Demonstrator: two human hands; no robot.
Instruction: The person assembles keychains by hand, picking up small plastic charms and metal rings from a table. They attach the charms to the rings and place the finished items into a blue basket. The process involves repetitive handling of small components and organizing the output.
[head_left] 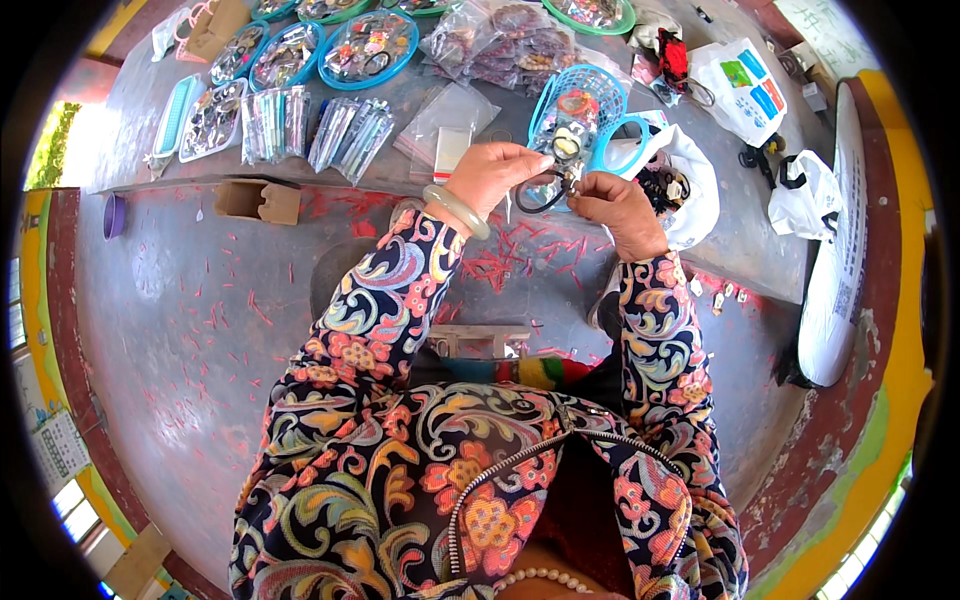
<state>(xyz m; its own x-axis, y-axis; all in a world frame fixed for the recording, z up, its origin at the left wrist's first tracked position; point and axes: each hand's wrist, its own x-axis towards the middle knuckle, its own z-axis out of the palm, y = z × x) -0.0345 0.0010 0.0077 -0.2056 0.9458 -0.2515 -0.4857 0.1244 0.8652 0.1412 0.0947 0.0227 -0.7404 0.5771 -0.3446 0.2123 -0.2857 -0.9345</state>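
In front of me, near the edge of the grey table [378, 172], I hold a black elastic hair tie [541, 208] between both hands. My left hand [487, 176], with a pale bangle at its wrist, is closed on the loop's upper side, thumb and finger pinched together. My right hand [624, 212] pinches the loop's right end, where a small dark piece shows; its detail is too small to make out. Just beyond my fingers lies a blue plastic basket [612, 78] with hair ties and ornaments in it. A white plastic bag [698, 205] of dark hair ties sits beside my right hand.
Blue trays [408, 72] of small ornaments stand at the far left, near packs of pens [277, 125]. Clear bags [500, 45] lie at the back. A cardboard box [258, 201] and red scraps [490, 270] are on the floor, with a white sack [835, 300] at right.
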